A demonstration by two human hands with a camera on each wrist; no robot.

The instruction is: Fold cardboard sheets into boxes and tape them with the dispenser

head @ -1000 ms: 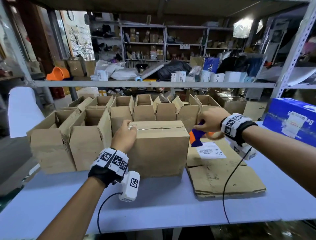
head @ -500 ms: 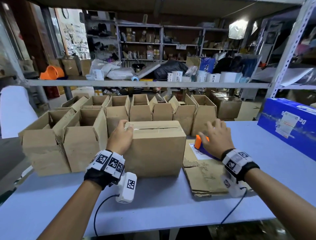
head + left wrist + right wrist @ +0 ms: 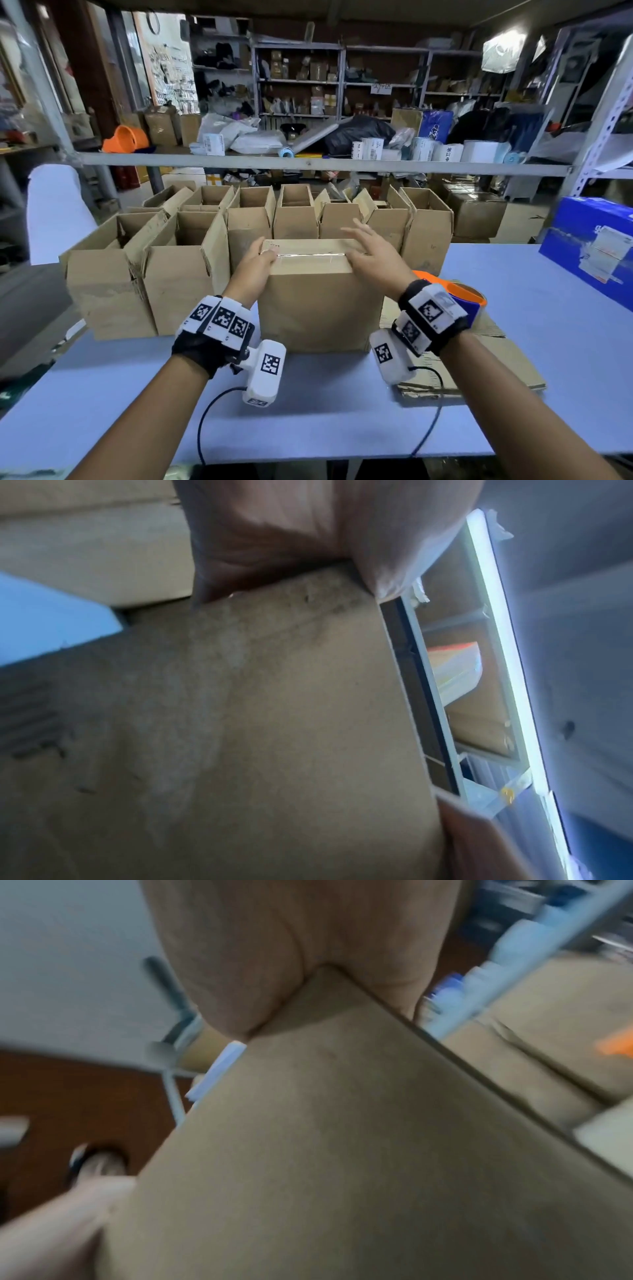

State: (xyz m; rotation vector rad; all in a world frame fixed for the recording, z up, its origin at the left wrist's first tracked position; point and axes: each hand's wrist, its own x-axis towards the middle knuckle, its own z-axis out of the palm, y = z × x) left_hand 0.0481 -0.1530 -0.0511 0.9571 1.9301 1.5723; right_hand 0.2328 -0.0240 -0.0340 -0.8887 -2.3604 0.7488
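A closed brown box (image 3: 318, 308) stands on the blue table, with a strip of clear tape (image 3: 308, 255) along its top seam. My left hand (image 3: 255, 263) grips its top left corner, fingers over the top. My right hand (image 3: 371, 255) rests on the top right corner with straight, spread fingers. Both wrist views show a palm against the box (image 3: 257, 723) (image 3: 342, 1150). The orange and blue tape dispenser (image 3: 462, 298) lies behind my right wrist on a stack of flat cardboard sheets (image 3: 496, 349).
Several open-topped boxes (image 3: 178, 281) stand in rows to the left of and behind the closed box. A large blue carton (image 3: 592, 250) sits at the table's right end. A grey shelf rail (image 3: 308, 162) crosses above the far boxes.
My right hand set the tape dispenser down on the flat sheets, let go, and moved left onto the box's top right corner. My left hand stayed on the box.
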